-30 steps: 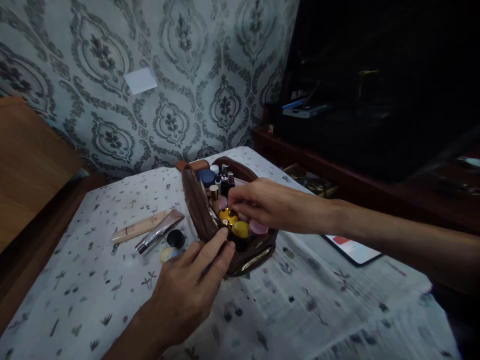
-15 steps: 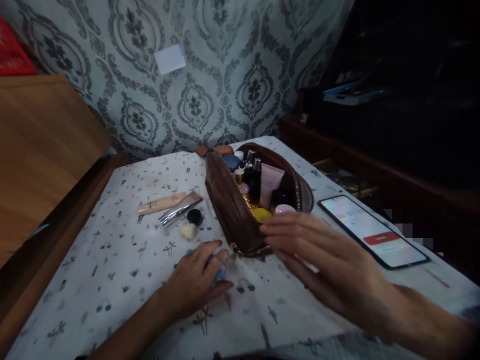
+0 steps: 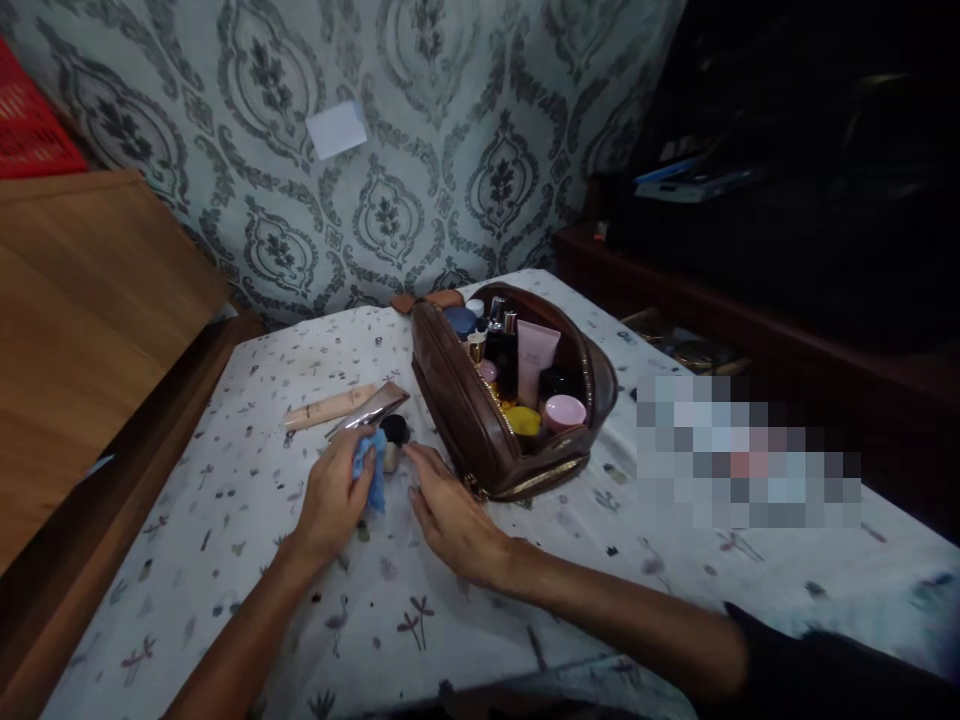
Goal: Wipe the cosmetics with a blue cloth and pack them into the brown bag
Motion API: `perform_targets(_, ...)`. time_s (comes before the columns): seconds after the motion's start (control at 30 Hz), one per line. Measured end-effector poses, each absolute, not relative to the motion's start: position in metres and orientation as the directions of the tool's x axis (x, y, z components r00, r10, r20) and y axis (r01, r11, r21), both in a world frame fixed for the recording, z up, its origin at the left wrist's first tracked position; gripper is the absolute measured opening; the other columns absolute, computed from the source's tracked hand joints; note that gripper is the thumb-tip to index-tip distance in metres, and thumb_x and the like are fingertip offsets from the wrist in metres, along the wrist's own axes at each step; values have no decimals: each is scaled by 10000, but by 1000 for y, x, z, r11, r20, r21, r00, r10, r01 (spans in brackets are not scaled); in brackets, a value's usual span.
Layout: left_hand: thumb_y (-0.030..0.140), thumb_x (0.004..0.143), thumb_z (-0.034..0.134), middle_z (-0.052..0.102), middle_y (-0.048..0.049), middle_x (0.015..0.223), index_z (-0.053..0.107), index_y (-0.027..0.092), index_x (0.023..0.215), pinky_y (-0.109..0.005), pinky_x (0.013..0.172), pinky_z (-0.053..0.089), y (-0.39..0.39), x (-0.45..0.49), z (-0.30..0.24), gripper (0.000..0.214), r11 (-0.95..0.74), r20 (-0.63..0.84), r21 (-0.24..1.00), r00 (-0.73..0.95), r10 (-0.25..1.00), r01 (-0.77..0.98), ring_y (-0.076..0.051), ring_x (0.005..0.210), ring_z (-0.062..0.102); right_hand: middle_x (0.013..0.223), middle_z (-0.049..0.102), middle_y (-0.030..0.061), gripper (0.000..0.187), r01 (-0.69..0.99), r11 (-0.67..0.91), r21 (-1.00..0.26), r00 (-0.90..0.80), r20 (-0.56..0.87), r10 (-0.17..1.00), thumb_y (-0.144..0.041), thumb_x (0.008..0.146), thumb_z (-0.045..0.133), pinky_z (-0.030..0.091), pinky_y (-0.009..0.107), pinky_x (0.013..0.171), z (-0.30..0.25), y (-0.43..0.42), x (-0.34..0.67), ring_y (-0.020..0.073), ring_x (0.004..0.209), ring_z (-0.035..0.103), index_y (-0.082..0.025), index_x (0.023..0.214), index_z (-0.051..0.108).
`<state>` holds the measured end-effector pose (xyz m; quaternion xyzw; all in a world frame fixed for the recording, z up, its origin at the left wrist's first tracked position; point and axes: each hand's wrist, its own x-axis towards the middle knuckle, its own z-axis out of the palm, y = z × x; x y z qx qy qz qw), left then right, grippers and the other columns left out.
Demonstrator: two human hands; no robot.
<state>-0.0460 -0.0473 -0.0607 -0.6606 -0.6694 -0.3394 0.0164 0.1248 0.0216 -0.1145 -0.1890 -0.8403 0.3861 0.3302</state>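
Both hands had moved leftward over the last half second: the right hand (image 3: 454, 520) had left the front edge of the brown bag (image 3: 459, 392), and the left hand (image 3: 330, 490) had carried a crumpled blue cloth (image 3: 373, 472) up to the two small jars. The left grip was narrow, with the cloth pinched between thumb and fingers. The right grip was empty and partly spread, its fingertips just beside the pale jar (image 3: 391, 459); whether they touched it, I could not tell. The black jar (image 3: 393, 429) stood right behind the pale one. Beyond the left hand, a beige tube (image 3: 324, 409) and a silver tube (image 3: 381, 402) lay on the worktop (image 3: 247, 480), the silver one partly hidden by the hand. The bag sat unzipped to the right of the jars. Inside it a pink tube (image 3: 535, 355) leaned upright behind a yellow-topped pot (image 3: 523, 420) and a pink-topped pot (image 3: 565, 411).
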Motion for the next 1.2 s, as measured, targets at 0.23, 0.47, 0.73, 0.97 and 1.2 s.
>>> perform_targets(0.23,391,981,437,677,-121,1295,616,181,1274,-469,1073,465,5,-63,-79,403,-73,353,526,-139,925,848,-275,1222,616,1557,366,265,759,227,456,-861,-608,241,756,-68,837,463,275,543,1227,-128,40,75,324,1486,333,-67,1557,223)
perform_targets(0.47,448,924,520,703,-122,1241,664,184,1228,-467,1032,484,14,-70,-91,428,-79,275,579,-103,956,811,-290,1164,643,1532,435,193,871,96,376,-922,-555,264,789,8,745,499,312,504,1209,-135,48,74,281,1432,415,-156,1563,247)
perform_targets(0.73,411,902,614,719,-72,1038,721,216,1050,-386,923,501,0,-58,-72,267,-137,301,652,-89,949,746,-252,1025,666,1416,543,202,797,95,459,-883,-583,325,745,-6,771,529,385,534,1152,-127,46,80,307,1335,501,-151,1531,341)
perform_targets(0.97,431,856,642,711,-7,879,683,185,990,-291,795,507,-2,-63,-78,283,-10,246,791,-302,921,612,-191,831,650,1328,605,164,721,41,364,-931,-584,273,765,-36,730,655,411,509,1108,-121,49,82,299,1262,550,-172,1420,496)
perform_targets(1.2,472,906,568,731,-39,973,679,175,1041,-306,873,522,-3,-67,-78,345,-1,235,822,-337,912,569,-206,936,675,1106,700,73,444,-79,277,-958,-545,274,792,-137,728,688,488,431,969,-126,54,73,237,1029,635,-189,1165,636)
